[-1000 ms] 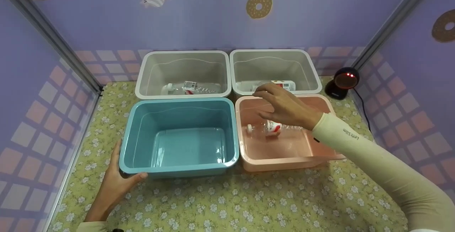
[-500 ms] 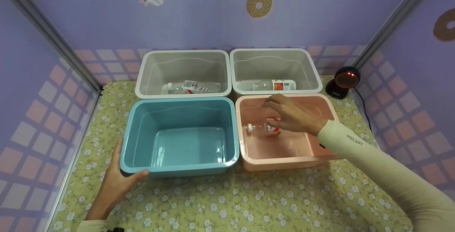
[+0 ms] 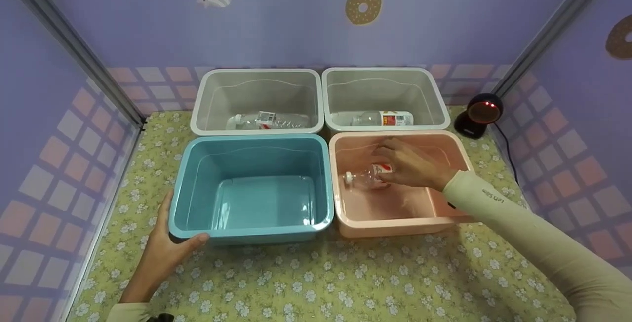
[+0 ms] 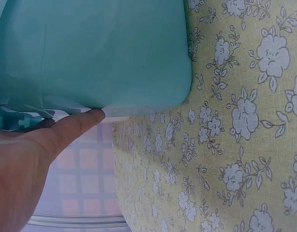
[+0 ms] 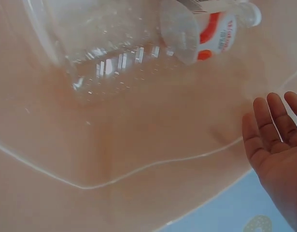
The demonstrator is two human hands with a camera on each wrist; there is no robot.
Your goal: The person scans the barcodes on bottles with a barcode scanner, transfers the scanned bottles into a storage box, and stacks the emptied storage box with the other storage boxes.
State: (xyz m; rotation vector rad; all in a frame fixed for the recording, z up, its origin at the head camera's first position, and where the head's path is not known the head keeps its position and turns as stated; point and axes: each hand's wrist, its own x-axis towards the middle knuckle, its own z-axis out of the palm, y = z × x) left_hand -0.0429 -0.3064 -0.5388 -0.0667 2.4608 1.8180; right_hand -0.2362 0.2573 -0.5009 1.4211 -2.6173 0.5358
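bottle lies in the pink bin; i see the right hand near it, fingers loosely spread; the left hand, thumb spread, touches the blue bin.

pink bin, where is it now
In the head view, the pink bin is at the front right, beside the blue bin, with the right hand over its bottle.

On the table, the left bin stands before the rear left bin, where one bottle lies; the right bin, holding a second bottle, before the rear right bin, holding a third bottle, left of a scanner.
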